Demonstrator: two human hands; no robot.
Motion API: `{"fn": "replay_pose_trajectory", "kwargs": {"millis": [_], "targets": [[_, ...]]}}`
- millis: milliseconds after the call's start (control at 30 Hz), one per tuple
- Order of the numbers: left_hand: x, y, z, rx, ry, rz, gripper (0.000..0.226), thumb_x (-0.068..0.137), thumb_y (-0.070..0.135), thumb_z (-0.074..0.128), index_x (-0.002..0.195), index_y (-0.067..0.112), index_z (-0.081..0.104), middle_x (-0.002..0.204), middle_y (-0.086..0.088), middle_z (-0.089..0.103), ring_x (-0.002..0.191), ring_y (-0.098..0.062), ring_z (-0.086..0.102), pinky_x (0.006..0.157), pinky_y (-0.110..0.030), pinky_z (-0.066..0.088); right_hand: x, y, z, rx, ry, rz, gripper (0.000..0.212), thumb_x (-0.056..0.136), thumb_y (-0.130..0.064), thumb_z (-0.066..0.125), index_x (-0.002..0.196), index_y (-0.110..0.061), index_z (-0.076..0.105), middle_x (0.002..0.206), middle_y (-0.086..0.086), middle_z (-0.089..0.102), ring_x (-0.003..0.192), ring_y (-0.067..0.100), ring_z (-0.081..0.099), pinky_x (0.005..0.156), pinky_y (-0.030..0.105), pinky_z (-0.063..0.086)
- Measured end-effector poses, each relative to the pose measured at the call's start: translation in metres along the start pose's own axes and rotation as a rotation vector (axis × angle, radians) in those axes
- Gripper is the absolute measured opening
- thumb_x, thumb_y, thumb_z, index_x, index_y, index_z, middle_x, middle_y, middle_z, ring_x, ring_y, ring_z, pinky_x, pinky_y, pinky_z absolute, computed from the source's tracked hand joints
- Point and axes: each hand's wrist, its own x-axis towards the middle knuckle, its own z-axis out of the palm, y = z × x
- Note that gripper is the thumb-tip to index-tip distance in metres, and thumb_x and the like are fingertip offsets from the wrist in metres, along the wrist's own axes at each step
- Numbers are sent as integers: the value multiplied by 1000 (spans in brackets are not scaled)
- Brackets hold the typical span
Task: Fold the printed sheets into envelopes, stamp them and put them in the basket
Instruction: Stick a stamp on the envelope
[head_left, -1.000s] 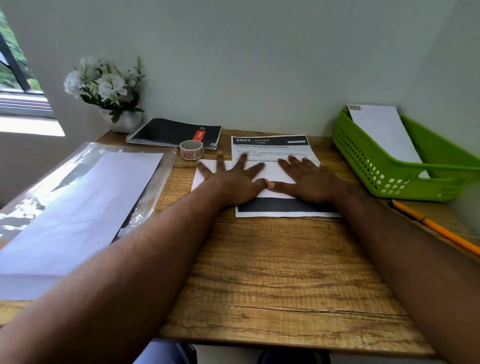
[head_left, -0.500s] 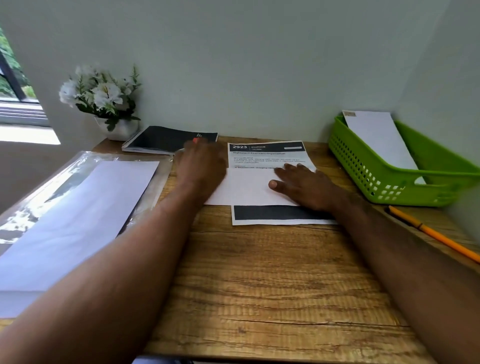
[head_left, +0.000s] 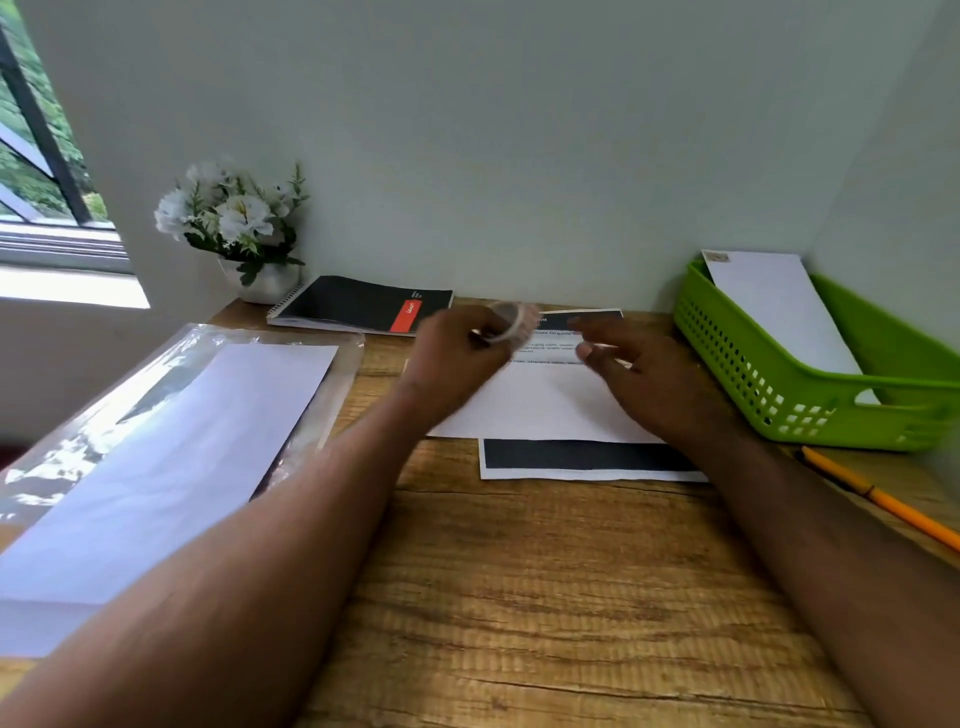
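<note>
A white envelope lies on a printed sheet with black bands at the far middle of the wooden desk. My left hand holds a small roll of stamps, lifted above the sheet and blurred by motion. My right hand hovers just right of the roll with fingers loosely spread toward it, its heel over the envelope. A green basket at the far right holds one stamped white envelope leaning against its back wall.
A clear plastic sleeve with a stack of white envelopes lies at the left. A black notebook and a pot of white flowers stand at the back left. A yellow pencil lies at the right edge.
My left hand left the envelope, reached to the stamp roll by the notebook, took it and brought it over the sheet. My right hand lifted its fingers off the envelope toward the roll.
</note>
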Motion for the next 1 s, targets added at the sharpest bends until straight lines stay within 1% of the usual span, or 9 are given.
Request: {"fn": "replay_pose_trajectory", "kwargs": {"millis": [67,133,300,433,567,667,767,900,1000], "targets": [[-4,10,11,-103,-43,29,12,84,21,73,94,15,72,87,7,70,73,-4,64,65,-16,53,4,-3,-2,154,46,12,31,93,-36,55,123,-32,62,122,-5,63,103,10,62,91,32,52],[-6,11,17,-153,-61,33,13,83,22,73,93,14,71,91,4,71,77,-8,65,65,-17,53,5,-6,-2,196,39,-2,34,90,-43,55,124,-41,58,122,-6,62,100,16,64,87,42,54],[-10,8,23,-151,-90,80,12,81,21,76,90,18,70,93,6,71,83,-7,66,70,-16,55,0,-16,-1,128,58,-48,36,88,-28,66,124,-26,62,119,-6,61,91,7,63,77,22,54],[-9,7,22,-147,-75,92,13,80,22,77,90,15,71,93,5,71,83,-8,67,72,-18,55,0,-14,3,185,120,-68,20,83,-22,71,103,-25,71,105,-6,65,86,8,64,70,23,53],[-8,6,23,-159,-77,79,14,81,23,77,91,15,71,93,5,71,83,-12,66,69,-15,54,2,-15,5,248,195,-86,16,81,-13,73,94,-23,71,98,-5,66,93,10,64,71,26,54],[-5,4,24,-183,-63,19,13,82,27,75,90,18,71,90,4,70,78,-15,67,69,-27,59,1,-18,6,377,214,-76,13,83,-7,70,91,-17,73,97,5,68,90,20,66,69,37,56],[-1,-2,19,-201,-33,-36,11,85,30,72,90,21,69,91,4,69,75,-14,68,68,-36,61,0,-25,6,572,229,-7,13,85,-8,67,88,-20,72,89,4,71,83,20,68,65,32,54],[4,-12,-2,14,102,-18,15,92,27,63,100,17,70,85,10,67,76,-1,63,68,-19,54,1,-25,6,607,206,30,7,83,-11,69,86,-18,72,82,-3,72,76,15,66,60,27,52],[10,-24,-18,213,203,-60,17,93,21,58,94,12,71,93,-5,68,83,-20,63,74,-34,52,1,-22,7,567,200,53,9,85,-8,68,87,-16,72,85,-1,72,78,17,67,60,28,53]]}}
